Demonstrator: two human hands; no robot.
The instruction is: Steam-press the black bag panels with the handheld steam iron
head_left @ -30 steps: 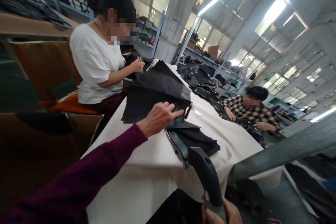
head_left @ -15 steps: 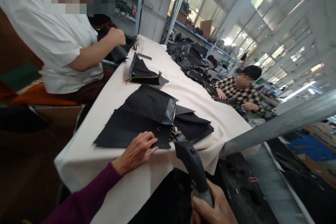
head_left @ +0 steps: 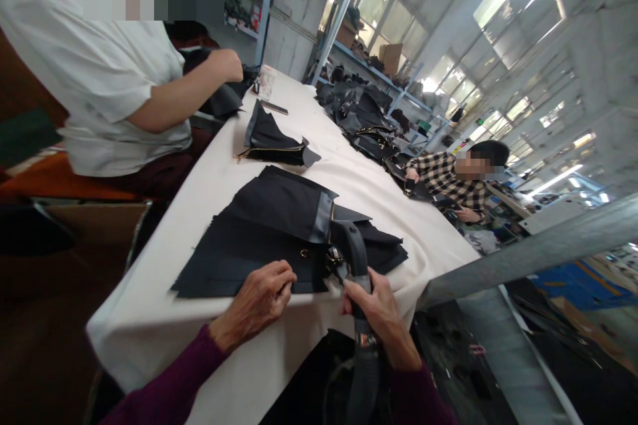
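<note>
My left hand (head_left: 262, 295) rests curled on the near edge of a stack of black fabric pieces (head_left: 269, 232) lying on the white-covered table (head_left: 349, 179); its fingers pinch the fabric's edge. My right hand (head_left: 376, 315) is closed round a black leather strap (head_left: 356, 259), which arches up from below the table edge onto the fabric by some gold hardware (head_left: 333, 255). Both sleeves are dark purple.
A person in a white shirt (head_left: 109, 73) sits at the table's left side handling black material. Another in a checked shirt (head_left: 448, 179) works at the far right. More black pieces (head_left: 274, 139) and a pile (head_left: 363, 119) lie further along. A grey metal bar (head_left: 523, 259) crosses at right.
My right hand has risen with the strap from below the table edge up to the fabric stack. My left hand has curled its fingers on the fabric's near edge.
</note>
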